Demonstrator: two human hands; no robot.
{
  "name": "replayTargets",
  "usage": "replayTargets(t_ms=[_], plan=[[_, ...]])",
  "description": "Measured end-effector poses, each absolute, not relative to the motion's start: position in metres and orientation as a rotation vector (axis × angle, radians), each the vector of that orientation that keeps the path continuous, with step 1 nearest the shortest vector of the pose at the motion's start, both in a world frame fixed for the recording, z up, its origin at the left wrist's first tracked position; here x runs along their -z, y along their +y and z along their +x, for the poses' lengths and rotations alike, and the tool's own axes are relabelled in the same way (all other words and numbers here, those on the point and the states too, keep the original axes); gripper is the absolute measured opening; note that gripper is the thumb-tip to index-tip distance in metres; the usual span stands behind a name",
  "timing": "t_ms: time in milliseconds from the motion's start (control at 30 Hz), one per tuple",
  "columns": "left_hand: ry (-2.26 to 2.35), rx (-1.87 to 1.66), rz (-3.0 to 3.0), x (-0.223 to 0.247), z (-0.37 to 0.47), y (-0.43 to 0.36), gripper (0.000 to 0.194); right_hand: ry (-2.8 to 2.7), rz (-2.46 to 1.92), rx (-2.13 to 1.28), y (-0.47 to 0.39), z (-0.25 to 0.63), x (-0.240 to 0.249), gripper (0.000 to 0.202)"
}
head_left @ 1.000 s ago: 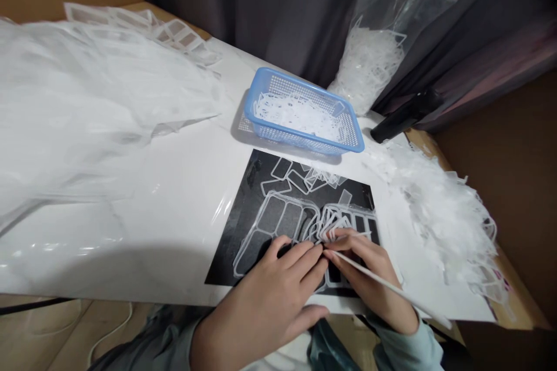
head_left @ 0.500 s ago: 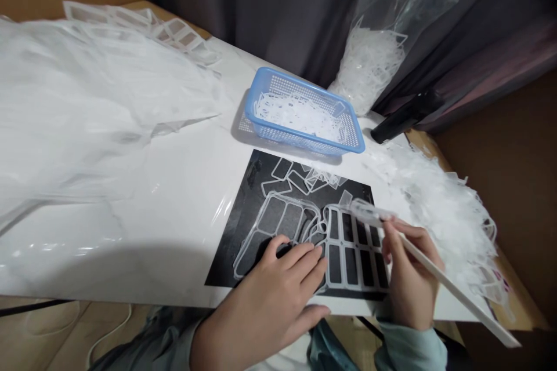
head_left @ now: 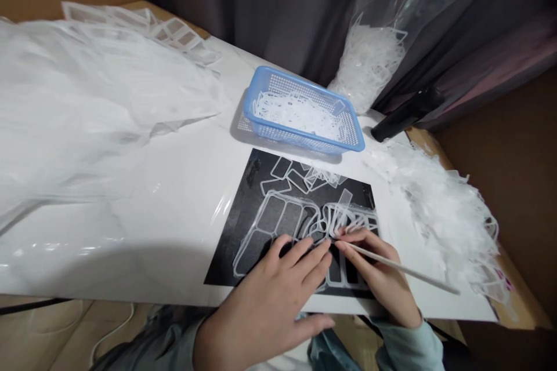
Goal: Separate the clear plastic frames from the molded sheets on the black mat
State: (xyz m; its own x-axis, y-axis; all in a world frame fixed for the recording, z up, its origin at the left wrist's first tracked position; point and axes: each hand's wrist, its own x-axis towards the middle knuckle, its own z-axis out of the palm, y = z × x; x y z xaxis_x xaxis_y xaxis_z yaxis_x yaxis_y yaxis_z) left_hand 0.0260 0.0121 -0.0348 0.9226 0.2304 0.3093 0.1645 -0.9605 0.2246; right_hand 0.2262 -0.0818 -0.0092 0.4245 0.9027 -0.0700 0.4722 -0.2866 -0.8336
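Observation:
My left hand [head_left: 278, 287] lies over the black mat [head_left: 232, 243], fingers spread and pressing on a translucent molded frame sheet [head_left: 272, 214]. The sheet is divided into rectangular openings. My right hand [head_left: 383, 272] pinches a thin white stick [head_left: 409, 271], slanting down to the right from the fingertips. Its fingertips are low over a second frame sheet [head_left: 337, 266] with narrow openings. Several loose clear loops [head_left: 343, 223] bunch up at those fingertips; whether they are held cannot be made out. Small clear rectangular rings [head_left: 282, 168] lie along the mat's far edge.
A blue basket [head_left: 304, 136] of small clear pieces stands behind the mat. A zip bag [head_left: 369, 58] of similar pieces and a black cylinder [head_left: 394, 119] are at back right. Translucent sheets [head_left: 87, 104] pile up at left, clear scraps [head_left: 444, 208] at right.
My right hand has moved left and down, bringing the stick and clear loops from the right side to beside my left fingertips. My left hand has barely shifted.

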Motion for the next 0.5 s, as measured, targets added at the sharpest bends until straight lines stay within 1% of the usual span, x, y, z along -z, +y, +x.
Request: replayTargets(t_ms=[300, 500], plan=[[0.319, -0.546, 2.873, 0.0353, 0.0256, 0.011, 0.061, -1.316, -1.899, -0.674, -0.0839, 0.2294, 0.0135, 0.017], [0.31, -0.524, 2.835, 0.0349, 0.0257, 0.0121, 0.061, -1.502, -1.917, -0.466, -0.0843, 0.2233, 0.0132, 0.012]])
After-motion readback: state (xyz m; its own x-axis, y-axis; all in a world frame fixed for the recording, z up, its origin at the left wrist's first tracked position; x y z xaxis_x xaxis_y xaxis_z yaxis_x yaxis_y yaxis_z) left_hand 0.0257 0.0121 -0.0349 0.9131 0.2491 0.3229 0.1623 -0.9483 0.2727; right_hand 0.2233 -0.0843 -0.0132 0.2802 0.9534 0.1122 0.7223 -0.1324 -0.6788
